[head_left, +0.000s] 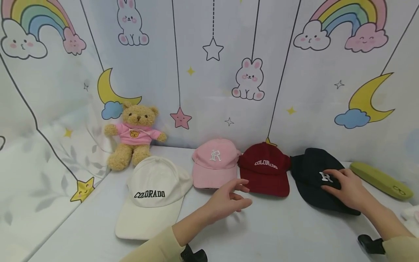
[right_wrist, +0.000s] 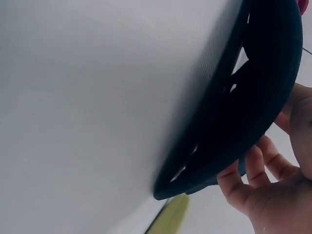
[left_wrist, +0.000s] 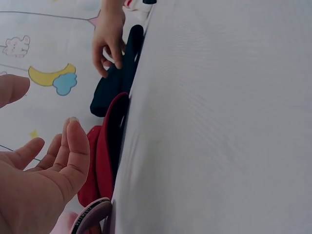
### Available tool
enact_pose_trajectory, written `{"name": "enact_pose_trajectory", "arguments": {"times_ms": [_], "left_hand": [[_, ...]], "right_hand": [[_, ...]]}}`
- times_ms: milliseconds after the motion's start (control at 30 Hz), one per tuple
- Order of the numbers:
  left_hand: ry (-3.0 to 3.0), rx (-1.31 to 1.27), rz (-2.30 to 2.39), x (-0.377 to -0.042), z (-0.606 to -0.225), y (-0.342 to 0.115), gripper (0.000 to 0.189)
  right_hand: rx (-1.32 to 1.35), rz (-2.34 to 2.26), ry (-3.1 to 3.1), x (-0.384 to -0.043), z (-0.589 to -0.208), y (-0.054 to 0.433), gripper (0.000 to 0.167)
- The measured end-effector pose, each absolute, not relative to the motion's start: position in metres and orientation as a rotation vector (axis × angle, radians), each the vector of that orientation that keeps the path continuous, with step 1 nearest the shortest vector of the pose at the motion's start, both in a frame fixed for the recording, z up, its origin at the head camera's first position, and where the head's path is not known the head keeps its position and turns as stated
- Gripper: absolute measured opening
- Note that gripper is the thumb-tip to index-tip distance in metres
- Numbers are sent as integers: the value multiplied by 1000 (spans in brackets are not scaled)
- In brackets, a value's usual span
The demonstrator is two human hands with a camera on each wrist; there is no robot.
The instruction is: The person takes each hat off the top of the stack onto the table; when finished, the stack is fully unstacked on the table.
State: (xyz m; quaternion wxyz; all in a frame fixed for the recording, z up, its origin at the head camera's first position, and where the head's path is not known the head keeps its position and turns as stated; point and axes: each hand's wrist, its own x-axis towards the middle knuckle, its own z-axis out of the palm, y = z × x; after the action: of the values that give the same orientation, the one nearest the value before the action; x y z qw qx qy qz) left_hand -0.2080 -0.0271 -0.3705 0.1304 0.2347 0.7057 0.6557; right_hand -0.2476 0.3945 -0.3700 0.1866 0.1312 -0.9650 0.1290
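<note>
My right hand grips the crown of a black cap, thumb and fingers either side of its white letter. In the right wrist view, the fingers curl behind the dark brim. My left hand is held over the table with its fingers spread and nothing in them. Nearest to it are a pink cap with a white R and a dark red cap lettered COLORADO. Further left lies a cream cap, also lettered COLORADO.
A teddy bear in a pink hoodie sits at the back left. A green glasses case lies right of the black cap. Behind the white table hangs a cloth printed with rabbits and rainbows. Something white shows at the right edge.
</note>
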Motion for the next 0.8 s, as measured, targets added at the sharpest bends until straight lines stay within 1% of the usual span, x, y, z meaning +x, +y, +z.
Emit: {"name": "enact_pose_trajectory", "arguments": {"times_ms": [500, 800], "left_hand": [[2050, 685, 1901, -204, -375, -33, 51], [2086, 708, 1872, -202, -371, -39, 53]], "right_hand": [[382, 389, -2749, -266, -370, 393, 48], [345, 405, -2794, -274, -368, 393, 49]]}}
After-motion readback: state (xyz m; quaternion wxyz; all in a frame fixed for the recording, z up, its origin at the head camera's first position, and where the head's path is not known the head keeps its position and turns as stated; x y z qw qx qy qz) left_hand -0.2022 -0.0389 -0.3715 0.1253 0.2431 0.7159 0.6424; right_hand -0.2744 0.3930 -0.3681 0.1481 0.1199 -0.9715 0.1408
